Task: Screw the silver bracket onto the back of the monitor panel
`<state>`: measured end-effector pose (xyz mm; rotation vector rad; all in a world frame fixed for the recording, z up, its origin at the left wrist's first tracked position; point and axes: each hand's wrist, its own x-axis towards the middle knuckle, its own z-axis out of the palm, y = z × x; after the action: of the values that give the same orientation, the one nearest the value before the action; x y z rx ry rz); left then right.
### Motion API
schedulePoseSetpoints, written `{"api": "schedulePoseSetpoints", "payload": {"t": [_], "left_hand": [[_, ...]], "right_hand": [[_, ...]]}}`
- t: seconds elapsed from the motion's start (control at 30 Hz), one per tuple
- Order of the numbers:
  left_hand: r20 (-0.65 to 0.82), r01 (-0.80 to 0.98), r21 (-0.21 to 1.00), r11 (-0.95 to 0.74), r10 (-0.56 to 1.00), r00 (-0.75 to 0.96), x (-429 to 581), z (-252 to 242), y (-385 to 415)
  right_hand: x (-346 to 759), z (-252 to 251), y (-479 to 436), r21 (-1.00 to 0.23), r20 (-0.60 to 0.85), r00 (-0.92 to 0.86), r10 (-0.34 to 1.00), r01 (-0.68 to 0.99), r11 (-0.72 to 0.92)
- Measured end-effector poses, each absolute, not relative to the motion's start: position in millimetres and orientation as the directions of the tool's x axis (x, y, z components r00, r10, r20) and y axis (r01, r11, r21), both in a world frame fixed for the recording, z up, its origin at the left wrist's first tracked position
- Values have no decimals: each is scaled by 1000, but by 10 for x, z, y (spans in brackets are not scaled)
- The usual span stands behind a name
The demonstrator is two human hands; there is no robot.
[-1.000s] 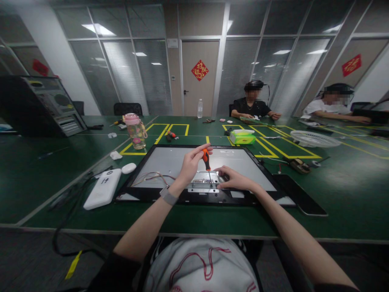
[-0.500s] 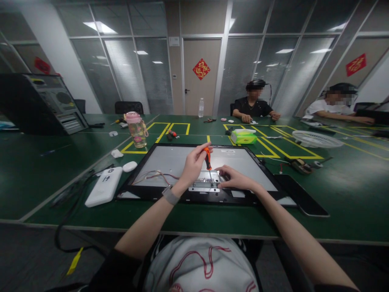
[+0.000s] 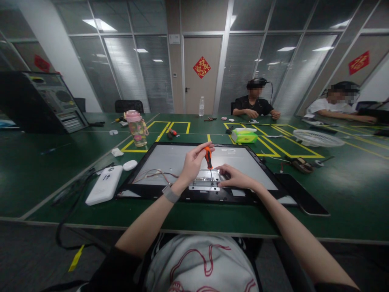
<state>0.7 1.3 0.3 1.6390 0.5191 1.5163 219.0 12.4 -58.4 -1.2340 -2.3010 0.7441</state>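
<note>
- Your left hand [image 3: 193, 162] has its fingers, fairly straight, around the handle of the orange-and-black screwdriver [image 3: 208, 157]; with so open a hold, the handle could roll or tip if you pushed hard.
- The screwdriver stands nearly upright, shaft down to the metal bracket [image 3: 197, 188]. Whether its tip sits in a screw is too small to tell; if it is off-centre, it could skid and scratch.
- Your right hand [image 3: 235, 177] is curled at the bracket's right end, fingertips touching it; I cannot tell whether you pinch it or only steady it. Those fingertips lie just beside the shaft, so a slip rightward could jab them.
- The bracket lies on the near part of the black-framed panel [image 3: 243, 159], flat on the green table [image 3: 212, 221]. Leaning heavily could flex the panel.
- Thin wires [image 3: 154, 173] lie loose across the panel, left of your left hand; a sweeping wrist might snag them.
- The dark, phone-like slab [image 3: 300, 194] is right beside the panel's right corner and could get knocked if the panel swivelled.
</note>
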Motion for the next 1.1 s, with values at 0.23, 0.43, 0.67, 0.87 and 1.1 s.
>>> {"api": "schedulePoseSetpoints", "payload": {"t": [0.23,0.43,0.67,0.87,1.1], "left_hand": [[635,-118,772,-625,765,105,-1,-8,37],[589,-294,800,-523,779,217,-5,-14,61],[622,-70,783,-618,775,116,-2,10,20],[622,-133,782,-609,773,125,2,18,17],[616,-104,785,-611,787,30,19,-7,10]], "right_hand": [[2198,-589,140,-627,117,-529,841,618,475],[2197,-578,127,-628,108,-522,846,624,465],[2190,-564,119,-635,106,-524,845,618,463],[2192,-572,117,-629,108,-515,850,627,460],[2204,-598,134,-640,123,-525,842,607,472]]}}
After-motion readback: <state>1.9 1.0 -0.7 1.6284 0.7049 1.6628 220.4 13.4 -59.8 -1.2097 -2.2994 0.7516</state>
